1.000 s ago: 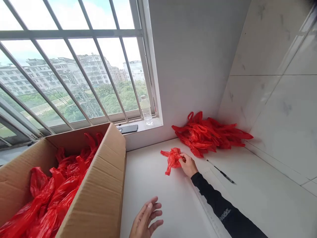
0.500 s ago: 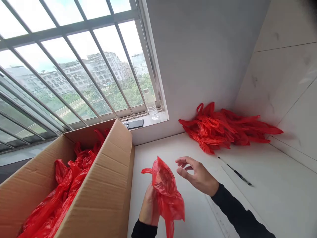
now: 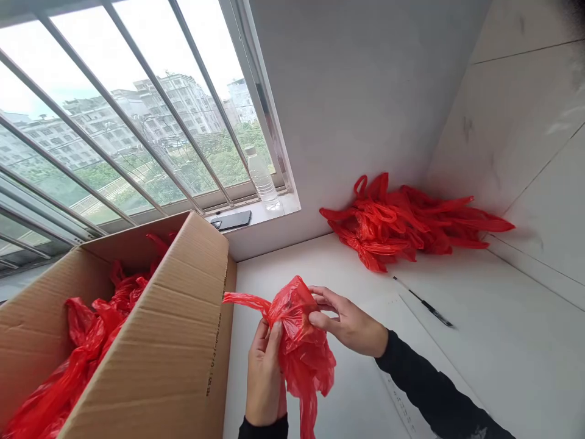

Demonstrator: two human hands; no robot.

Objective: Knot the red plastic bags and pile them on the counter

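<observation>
A crumpled red plastic bag (image 3: 304, 341) hangs above the white tabletop, one strip of it sticking out to the left. My left hand (image 3: 267, 372) pinches its left side between thumb and fingers. On the bag's right side, my right hand (image 3: 345, 320) has its thumb and fingers closed on the plastic; part of the fingers is hidden behind it. A cardboard box (image 3: 169, 329) to the left holds more red plastic bags (image 3: 105, 329). Against the wall at the back right lies a heap of red plastic bags (image 3: 388, 225).
A black pen (image 3: 423, 302) lies on the white table (image 3: 493, 347) right of my hands. On the windowsill (image 3: 287, 204) are a dark phone (image 3: 234, 220) and a clear bottle (image 3: 262, 180). Metal bars (image 3: 159, 91) cross the window. The box wall rises close to my left hand.
My right hand has moved left onto the red bag, where before it hovered apart from it. My left thumb now shows in front of the bag. The view has shifted slightly.
</observation>
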